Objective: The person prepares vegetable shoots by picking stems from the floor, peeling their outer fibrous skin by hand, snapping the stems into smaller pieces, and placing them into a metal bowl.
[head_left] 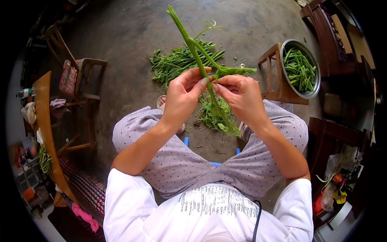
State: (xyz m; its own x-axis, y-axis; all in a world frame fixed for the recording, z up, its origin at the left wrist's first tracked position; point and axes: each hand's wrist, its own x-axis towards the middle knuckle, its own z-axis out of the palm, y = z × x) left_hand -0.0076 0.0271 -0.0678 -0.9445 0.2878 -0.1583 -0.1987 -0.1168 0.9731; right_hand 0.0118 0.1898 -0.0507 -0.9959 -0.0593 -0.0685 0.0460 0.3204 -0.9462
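Observation:
A long green stem (189,42) with leaves and a curly tendril runs up and to the left between my hands. My left hand (184,93) pinches it near its middle, thumb and fingers closed. Just to the right, my right hand (241,95) is closed at the joint where a leafy side shoot (236,71) branches off. The lower leafy end of the stem hangs below my fingers. Beyond my hands a pile of green stems (177,62) lies on the floor. A smaller heap of green trimmings (211,112) lies on the floor between my feet.
A metal bowl (317,82) of cut green pieces rests on a wooden stool (275,93) at the right. Wooden chair (76,68) and table edge (48,133) stand at the left. Dark wooden furniture (326,36) lines the right side.

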